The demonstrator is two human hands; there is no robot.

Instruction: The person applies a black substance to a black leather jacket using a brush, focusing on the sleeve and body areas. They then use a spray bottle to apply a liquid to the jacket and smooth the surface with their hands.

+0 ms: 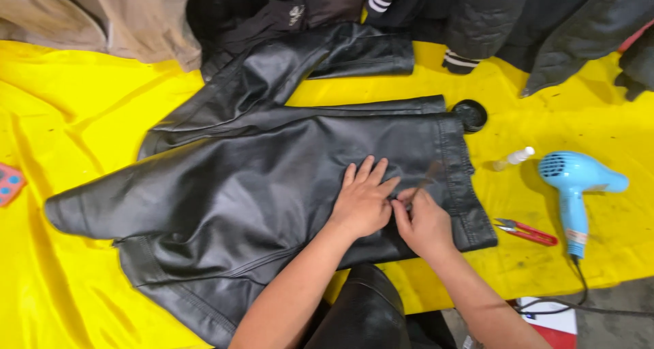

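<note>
A black leather jacket (245, 179) lies spread flat on a yellow table cover (82, 110), back side up, hem toward the right. My left hand (362, 200) presses flat on the jacket near the hem, fingers spread. Just right of it, my right hand (424, 221) pinches a thin, blurred tool (428, 180) whose tip rests on the leather. The two hands touch at the thumbs.
A blue hair dryer (575, 185) with its cord, red-handled snips (528, 232), a small white bottle (516, 158) and a round black lid (470, 114) lie right of the jacket. Dark and beige garments (477, 15) pile along the far edge. A pink object (9, 183) sits at the left edge.
</note>
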